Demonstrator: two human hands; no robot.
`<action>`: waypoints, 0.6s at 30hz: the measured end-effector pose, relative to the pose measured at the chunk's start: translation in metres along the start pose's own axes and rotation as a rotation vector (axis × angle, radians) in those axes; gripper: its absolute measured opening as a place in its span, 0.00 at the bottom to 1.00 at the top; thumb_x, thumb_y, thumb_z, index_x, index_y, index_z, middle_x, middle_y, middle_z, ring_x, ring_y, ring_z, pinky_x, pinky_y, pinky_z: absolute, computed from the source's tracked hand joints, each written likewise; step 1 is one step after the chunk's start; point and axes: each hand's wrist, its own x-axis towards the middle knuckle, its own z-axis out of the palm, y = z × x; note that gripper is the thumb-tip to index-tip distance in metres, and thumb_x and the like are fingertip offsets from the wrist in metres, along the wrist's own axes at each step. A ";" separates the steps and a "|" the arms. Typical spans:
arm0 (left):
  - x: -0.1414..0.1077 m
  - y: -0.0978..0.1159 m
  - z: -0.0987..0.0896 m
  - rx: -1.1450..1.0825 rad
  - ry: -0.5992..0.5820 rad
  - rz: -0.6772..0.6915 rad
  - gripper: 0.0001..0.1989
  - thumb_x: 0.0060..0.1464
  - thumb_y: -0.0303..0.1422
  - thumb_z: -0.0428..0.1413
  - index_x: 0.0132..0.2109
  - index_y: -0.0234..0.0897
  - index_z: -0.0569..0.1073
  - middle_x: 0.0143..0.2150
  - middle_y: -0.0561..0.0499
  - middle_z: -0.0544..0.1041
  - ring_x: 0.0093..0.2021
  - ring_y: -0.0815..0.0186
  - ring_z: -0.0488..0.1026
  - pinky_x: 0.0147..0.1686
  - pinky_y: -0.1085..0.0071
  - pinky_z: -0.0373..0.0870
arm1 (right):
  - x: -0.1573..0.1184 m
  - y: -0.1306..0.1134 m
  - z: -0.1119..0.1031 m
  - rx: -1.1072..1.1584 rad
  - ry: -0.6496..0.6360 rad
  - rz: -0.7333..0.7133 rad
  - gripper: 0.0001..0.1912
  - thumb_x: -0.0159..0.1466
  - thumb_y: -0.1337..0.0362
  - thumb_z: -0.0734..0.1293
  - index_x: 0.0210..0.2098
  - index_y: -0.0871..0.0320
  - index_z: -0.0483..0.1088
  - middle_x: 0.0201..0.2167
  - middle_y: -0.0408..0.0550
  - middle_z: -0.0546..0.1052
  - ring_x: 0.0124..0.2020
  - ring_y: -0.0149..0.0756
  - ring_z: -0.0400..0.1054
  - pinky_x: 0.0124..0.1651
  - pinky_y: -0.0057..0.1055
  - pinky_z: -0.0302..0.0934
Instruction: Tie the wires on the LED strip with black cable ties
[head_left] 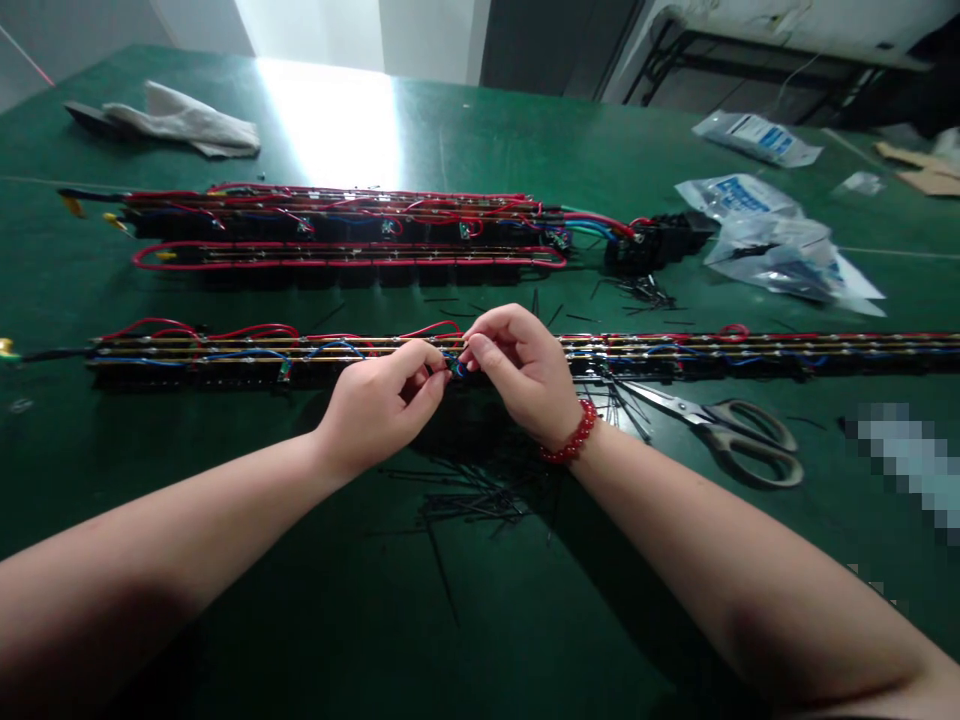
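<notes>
A long black wired bar [217, 352] with brass-coloured rails and red and blue wires lies across the table. Over its middle, my left hand [386, 395] is closed in a pinch beside a small circuit board [454, 364] with blue wire. My right hand [525, 375], with a red bead bracelet at the wrist, pinches at the other side of the same board. What sits between the fingertips is too small to make out. Thin black cable ties [480, 500] lie in a loose pile just below the hands. Scissors [712, 425] rest to the right, blades towards the bar.
Behind lies a second wired assembly [337, 215] with a black connector [660, 240] at its right end. Clear plastic bags [780, 250] lie at the right, a white cloth glove [187, 122] at the far left. More black ties [645, 290] are scattered between the bars on the green table [300, 600].
</notes>
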 end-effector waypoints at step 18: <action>0.001 0.001 -0.003 -0.103 -0.082 0.139 0.06 0.58 0.32 0.56 0.33 0.36 0.74 0.20 0.59 0.69 0.20 0.76 0.64 0.24 0.80 0.62 | -0.006 0.006 0.001 -0.374 -0.089 -0.221 0.06 0.68 0.63 0.63 0.34 0.56 0.67 0.30 0.42 0.74 0.30 0.28 0.66 0.36 0.28 0.59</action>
